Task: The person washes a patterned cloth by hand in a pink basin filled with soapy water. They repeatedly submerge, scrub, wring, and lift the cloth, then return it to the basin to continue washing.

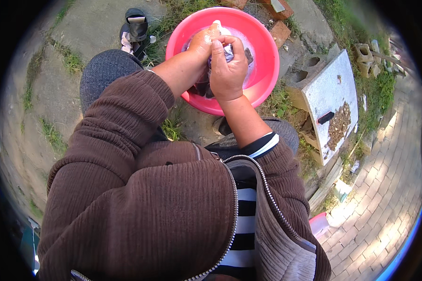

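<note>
A pink plastic basin [273, 58] stands on the ground before my knees, with sudsy water [248, 80] in it. Over the basin, my left hand [201, 39] is wet and its fingers are bent around pale, wet cloth. My right hand [229, 73] grips a purple-and-white part of the cloth [228, 52], close against the left hand. How much of the cloth lies inside the fists is hidden. Dark fabric [203, 88] lies in the basin below my wrists, partly covered by them. Another dark piece [249, 55] shows at the right, beside my right hand.
Dark shoes [136, 26] with pale cloth in them sit left of the basin. Bricks [280, 33] lie behind it. To the right, a tilted white board [313, 91] rests by hollow concrete blocks [297, 75], bearing a black brush [325, 118] and brown debris [339, 124].
</note>
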The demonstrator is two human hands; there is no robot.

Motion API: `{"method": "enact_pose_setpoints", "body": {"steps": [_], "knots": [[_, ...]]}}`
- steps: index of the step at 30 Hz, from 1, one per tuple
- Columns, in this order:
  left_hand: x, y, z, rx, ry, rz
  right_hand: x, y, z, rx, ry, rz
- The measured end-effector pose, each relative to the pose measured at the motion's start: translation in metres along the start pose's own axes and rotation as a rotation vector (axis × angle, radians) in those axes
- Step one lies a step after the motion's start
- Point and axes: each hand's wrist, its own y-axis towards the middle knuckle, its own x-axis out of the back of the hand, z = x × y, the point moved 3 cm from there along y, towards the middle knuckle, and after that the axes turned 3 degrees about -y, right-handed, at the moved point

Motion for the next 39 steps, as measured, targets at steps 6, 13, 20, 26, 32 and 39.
{"method": "enact_pose_setpoints", "body": {"steps": [6, 13, 20, 26, 32, 39], "knots": [[-0.006, -0.001, 0.031, -0.118, 0.312, -0.096, 0.029, 0.045, -0.070, -0.219, -0.079, -0.252], [0.003, 0.001, 0.004, -0.026, -0.017, -0.033, -0.003, 0.006, -0.006, -0.060, 0.092, 0.001], [-0.012, -0.019, 0.004, -0.108, 0.103, -0.038, 0.014, 0.021, -0.034, -0.203, 0.019, -0.109], [0.001, -0.002, 0.018, -0.076, 0.054, -0.080, 0.006, 0.017, -0.024, -0.048, -0.057, -0.121], [-0.002, -0.006, 0.015, -0.141, 0.218, -0.080, 0.016, 0.023, -0.038, -0.260, 0.027, -0.168], [-0.003, -0.010, 0.026, -0.158, 0.338, -0.138, 0.019, 0.028, -0.068, -0.240, -0.002, -0.174]]}}
